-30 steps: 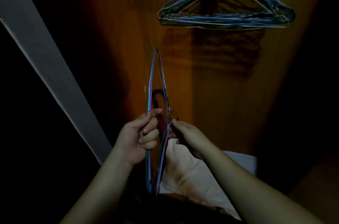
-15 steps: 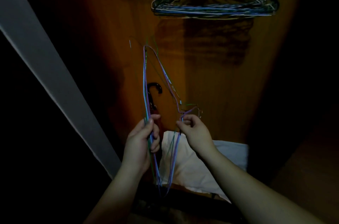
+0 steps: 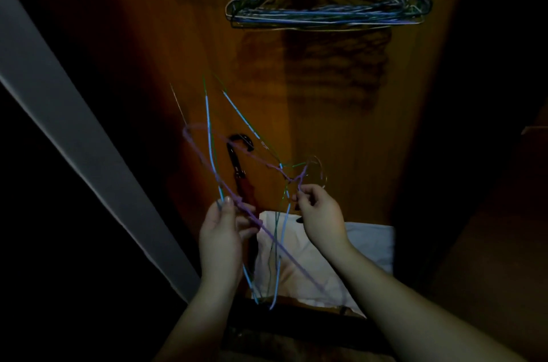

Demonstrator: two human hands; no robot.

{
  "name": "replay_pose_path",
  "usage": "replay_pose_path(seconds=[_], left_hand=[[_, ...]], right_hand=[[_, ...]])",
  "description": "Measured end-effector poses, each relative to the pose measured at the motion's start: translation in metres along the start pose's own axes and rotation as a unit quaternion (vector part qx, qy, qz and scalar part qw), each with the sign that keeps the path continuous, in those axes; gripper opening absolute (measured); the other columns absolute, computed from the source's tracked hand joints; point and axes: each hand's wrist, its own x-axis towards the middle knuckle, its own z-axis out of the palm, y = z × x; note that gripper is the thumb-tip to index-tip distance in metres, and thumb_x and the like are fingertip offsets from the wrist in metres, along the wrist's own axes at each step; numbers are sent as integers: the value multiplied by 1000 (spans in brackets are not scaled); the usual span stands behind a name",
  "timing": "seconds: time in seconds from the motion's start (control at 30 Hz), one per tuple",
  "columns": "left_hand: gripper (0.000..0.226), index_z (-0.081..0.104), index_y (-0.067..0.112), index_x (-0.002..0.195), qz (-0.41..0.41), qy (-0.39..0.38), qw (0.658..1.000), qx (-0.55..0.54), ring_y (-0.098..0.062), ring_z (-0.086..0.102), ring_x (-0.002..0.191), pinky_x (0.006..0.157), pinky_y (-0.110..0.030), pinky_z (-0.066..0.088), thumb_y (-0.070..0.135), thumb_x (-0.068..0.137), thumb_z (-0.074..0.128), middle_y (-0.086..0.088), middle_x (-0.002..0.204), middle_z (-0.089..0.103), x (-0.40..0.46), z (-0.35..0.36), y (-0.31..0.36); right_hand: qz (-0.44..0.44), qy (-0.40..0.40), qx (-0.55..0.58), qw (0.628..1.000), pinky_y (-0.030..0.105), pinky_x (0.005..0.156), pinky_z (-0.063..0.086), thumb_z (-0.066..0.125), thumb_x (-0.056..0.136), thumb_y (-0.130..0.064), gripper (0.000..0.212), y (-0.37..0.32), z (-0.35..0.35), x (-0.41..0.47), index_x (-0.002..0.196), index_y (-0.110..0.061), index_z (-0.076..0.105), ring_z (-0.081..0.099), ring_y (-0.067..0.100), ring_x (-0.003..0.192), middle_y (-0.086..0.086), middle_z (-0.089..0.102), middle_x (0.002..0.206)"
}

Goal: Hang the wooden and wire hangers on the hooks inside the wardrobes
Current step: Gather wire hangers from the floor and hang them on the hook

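I hold a small bunch of thin wire hangers in front of a dim wooden wardrobe wall. My left hand [image 3: 222, 231] pinches the blue hanger [image 3: 209, 136] and the long bar of the purple hanger [image 3: 278, 246]. My right hand [image 3: 318, 213] grips the purple hanger near its neck, just below the twisted hooks. The purple one is splayed sideways from the blue and green wires. High up, a thick bundle of several wire hangers [image 3: 326, 13] hangs from a hook at the top edge of the view.
A black curved umbrella handle [image 3: 237, 154] leans against the wooden back panel [image 3: 341, 124] behind the hangers. White folded cloth [image 3: 314, 252] lies on the wardrobe floor under my hands. A pale grey door edge [image 3: 68, 136] slants across the left. Both sides are dark.
The bunch was pressed flat together a second ago. My hands have drawn apart, and the purple hanger has swung out sideways from the blue and green ones. The view has tilted down slightly.
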Motion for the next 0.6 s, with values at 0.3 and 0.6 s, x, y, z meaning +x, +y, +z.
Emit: replay_pose_path(seconds=[0.3,0.6], left_hand=[[21,57,10,89,-47,-81,988,-120,-3,19,36,41,-17,5,19,101,42,5,51,28,18,-16,9],[23,54,8,85,-85,-156,972,-155,-3,16,32,41,-12,6,22,98,41,5,47,24,42,-22,21]], right_hand=[[-37,-95,-81,992,7,66,36,49,101,-19,18,12,-29,13,97,-30,63,57,-3,79,-9,65,84],[-131,-182,-222,949,15,83,40,51,100,-19,24,17,-57,28,117,-16,68,57,8,97,-7,60,103]])
